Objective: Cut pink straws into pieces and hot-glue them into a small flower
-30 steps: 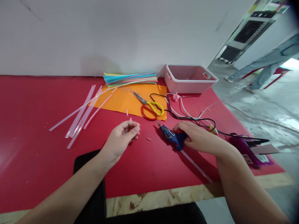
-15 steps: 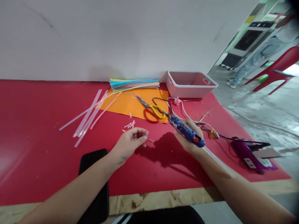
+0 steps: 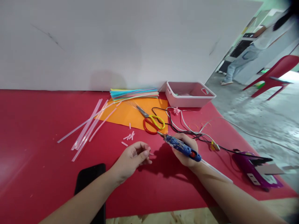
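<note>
My left hand [image 3: 129, 161] is closed in a pinch on a small pink strip piece [image 3: 149, 150] at its fingertips. In my right hand [image 3: 191, 142] is a blue hot glue gun [image 3: 179, 146], its metal nozzle pointing left, just above and to the right of the pinched piece without visible contact. A clear glue stick [image 3: 217, 171] sticks out of the gun's back end. Several short pink strip pieces [image 3: 130, 136] lie beyond my left hand. Scissors [image 3: 154, 122] with red and yellow handles rest partly on an orange sheet [image 3: 130, 113], close to the nozzle.
Long pink strips [image 3: 90, 124] lie at left, a bundle of coloured pipe cleaners [image 3: 134, 94] along the wall. A pink basket [image 3: 190, 101], cables [image 3: 184, 124], a small pink flower-like piece [image 3: 176, 111] and a purple power strip [image 3: 247, 168] are at right. A black phone [image 3: 91, 177] lies under my left forearm.
The glue gun's nozzle has come down and left, closer to the piece in my left hand. The whole view has tilted up slightly, so the table things sit lower.
</note>
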Tool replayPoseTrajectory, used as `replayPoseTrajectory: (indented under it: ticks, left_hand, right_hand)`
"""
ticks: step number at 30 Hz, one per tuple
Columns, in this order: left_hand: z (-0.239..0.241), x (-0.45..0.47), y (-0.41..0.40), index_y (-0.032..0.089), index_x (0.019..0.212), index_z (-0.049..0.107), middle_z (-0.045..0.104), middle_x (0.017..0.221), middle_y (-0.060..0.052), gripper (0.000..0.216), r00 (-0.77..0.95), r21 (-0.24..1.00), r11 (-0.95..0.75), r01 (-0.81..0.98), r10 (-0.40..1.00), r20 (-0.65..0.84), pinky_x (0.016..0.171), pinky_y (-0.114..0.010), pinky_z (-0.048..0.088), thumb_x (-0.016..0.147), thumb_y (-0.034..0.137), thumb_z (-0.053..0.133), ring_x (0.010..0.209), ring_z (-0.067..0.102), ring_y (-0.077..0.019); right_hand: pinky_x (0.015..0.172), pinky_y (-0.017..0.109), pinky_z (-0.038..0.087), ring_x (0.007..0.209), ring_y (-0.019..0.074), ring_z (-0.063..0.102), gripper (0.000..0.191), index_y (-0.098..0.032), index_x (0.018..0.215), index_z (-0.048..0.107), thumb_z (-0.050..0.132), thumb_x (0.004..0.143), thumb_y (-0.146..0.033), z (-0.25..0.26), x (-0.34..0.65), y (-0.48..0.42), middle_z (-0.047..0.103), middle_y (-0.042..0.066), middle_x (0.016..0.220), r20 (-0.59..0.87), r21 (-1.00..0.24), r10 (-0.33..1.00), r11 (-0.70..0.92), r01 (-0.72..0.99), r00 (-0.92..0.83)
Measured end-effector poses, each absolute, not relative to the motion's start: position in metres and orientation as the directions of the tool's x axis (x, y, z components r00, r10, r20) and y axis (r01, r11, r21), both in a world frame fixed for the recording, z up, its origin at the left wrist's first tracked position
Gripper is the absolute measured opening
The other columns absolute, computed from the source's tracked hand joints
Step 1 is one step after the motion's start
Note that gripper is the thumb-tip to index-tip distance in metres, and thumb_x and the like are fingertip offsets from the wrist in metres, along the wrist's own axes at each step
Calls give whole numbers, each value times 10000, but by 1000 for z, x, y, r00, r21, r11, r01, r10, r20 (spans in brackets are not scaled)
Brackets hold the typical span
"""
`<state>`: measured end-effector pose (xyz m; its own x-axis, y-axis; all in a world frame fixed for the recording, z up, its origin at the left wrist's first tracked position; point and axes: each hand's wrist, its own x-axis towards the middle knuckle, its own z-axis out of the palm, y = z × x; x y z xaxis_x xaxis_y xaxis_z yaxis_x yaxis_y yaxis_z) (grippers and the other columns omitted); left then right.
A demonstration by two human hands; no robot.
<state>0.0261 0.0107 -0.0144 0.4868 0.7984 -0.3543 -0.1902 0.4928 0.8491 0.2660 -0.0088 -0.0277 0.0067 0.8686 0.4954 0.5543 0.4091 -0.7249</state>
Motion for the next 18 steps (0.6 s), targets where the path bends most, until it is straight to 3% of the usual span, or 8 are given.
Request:
replayPoseTrajectory:
  ticks: [6, 12, 18]
  left_hand:
    - [-20, 32, 9, 175, 785, 612, 664, 698, 19, 489, 472, 839, 508, -196, 798, -373, 584, -205, 441, 659, 534, 918, 656, 686, -126]
    - [-16, 33, 15, 167, 778, 645, 677, 745, 21, 462, 442, 839, 498, -220, 818, -370, 775, -257, 524, 613, 460, 962, 709, 677, -112]
    - [-8, 38, 18, 175, 793, 649, 668, 735, 39, 480, 439, 832, 514, -210, 810, -390, 771, -248, 531, 603, 488, 960, 683, 660, -97]
  right_hand:
    - [515, 284, 453, 522, 160, 555, 47, -248, 839, 603, 614, 807, -280, -36, 275, -11, 633, -27, 623, 459, -773, 887, 372, 514, 49]
    - [541, 289, 471, 558, 165, 571, 47, -236, 807, 594, 603, 799, -281, -32, 277, -11, 645, -14, 652, 451, -787, 892, 380, 485, 34]
    - [488, 280, 438, 521, 157, 568, 64, -238, 824, 616, 611, 797, -295, -28, 273, -6, 665, -10, 651, 447, -789, 894, 404, 463, -19]
